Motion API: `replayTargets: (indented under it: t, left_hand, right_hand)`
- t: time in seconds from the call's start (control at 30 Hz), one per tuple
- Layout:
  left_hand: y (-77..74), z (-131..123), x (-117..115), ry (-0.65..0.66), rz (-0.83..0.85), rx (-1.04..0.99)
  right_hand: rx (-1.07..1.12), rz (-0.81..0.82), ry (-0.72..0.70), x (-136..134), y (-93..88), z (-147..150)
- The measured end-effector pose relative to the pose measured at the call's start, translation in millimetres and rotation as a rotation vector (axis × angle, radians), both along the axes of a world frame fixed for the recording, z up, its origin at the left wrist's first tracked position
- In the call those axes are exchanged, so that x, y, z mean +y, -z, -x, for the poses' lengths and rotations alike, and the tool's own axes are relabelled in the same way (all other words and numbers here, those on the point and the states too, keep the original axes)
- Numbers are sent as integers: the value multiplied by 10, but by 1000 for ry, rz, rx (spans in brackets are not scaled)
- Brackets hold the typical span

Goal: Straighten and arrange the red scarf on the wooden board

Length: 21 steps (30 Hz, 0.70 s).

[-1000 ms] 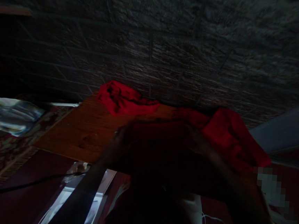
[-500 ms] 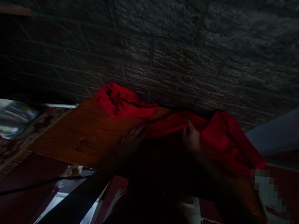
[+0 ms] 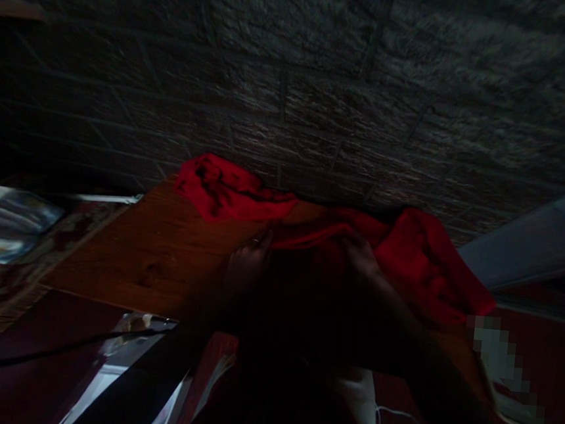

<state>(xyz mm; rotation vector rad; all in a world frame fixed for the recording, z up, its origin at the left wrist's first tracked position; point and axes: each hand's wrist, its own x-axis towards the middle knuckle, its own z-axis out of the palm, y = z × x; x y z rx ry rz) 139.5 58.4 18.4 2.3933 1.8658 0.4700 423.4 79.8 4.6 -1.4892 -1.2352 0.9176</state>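
Note:
In dim light, a length of red cloth lies between my hands on a wooden table. My left hand, with a ring on one finger, is closed on the cloth's left end. My right hand grips its near edge further right, the fingertips partly hidden by a fold. Beyond my left hand rests a crumpled red cloth piece. Another bunched red piece lies to the right of my right hand. Deep shadow hides the near part of the cloth and my forearms.
The wooden table top meets a dark stone-block wall. A patterned rug with fringe and a shiny plastic bag are at the left. Below the table are a white box and a white cord.
My left hand's fingers have gone from lying flat to curling round the cloth end. The cloth edge between my hands is lifted and folded more. My right hand has shifted slightly.

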Motion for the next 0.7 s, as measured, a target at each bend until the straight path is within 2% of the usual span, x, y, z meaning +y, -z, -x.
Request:
replayTargets:
  t: [0.1,0.23,0.33,0.43,0.57,0.7]
  left_hand:
    - [22,11,-5,-33,-64,-45]
    - [71,46,-39,-61,-53,-34]
    - [107,86,-34,-31,15,-31]
    - [146,151,15,51,11,-129]
    - [128,273,65,58,10,-294]
    - [-5,376,75,118,178,-378]
  right_hand:
    - [135,35,-12,-88,-14,135]
    - [182,38,-9,-186,103,224]
    - [123,11,40,-170,165,99]
    - [3,34,52,-113,118,-103]
    - [-145,142,-50,-75,-31,-211]
    - [-146,206,-183,-48,-77,-63]
